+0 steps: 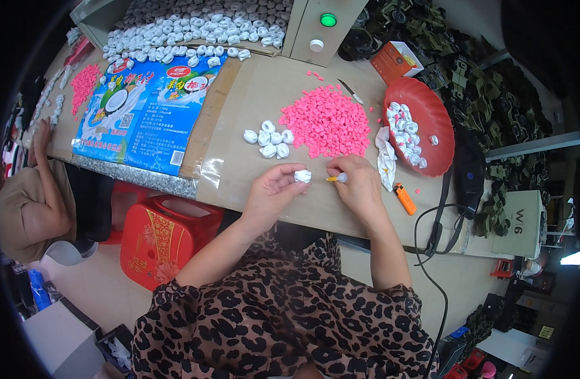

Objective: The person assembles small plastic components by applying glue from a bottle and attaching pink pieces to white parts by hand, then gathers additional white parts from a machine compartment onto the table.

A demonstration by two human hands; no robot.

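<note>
- My left hand (272,189) is curled, its fingertips pinching a small white plastic piece (302,176) just above the surface (258,95).
- My right hand (359,184) is closed around a small tool with a yellow tip (335,179); the tip points left at the white piece and sits just beside it. I cannot tell whether they touch.
- Just beyond my left hand lies a cluster of about 7 matching white pieces (269,139) on the surface.
- Right of that cluster, straight ahead of my right hand, spreads a heap of small pink pieces (326,121).
- To the right of my right hand lie a crumpled white plastic bag (386,161) and, nearer me, an orange lighter (404,198).
- Past the bag stands a red bowl (436,126) with more white pieces in it.
- A thin blade or tweezers (351,92) lies beyond the pink heap, and an orange box (396,61) stands behind the bowl.
- A black cable (436,221) hangs over the near right edge of the surface.
- To the far left, a blue printed sack (144,107) lies flat, with many white pieces (189,35) piled beyond it and a smaller pink patch (84,82) at its left.
- A box with a green button (328,20) stands at the far edge.
- A red plastic stool (166,237) stands under the surface at my left, and another person (30,202) sits further left.
</note>
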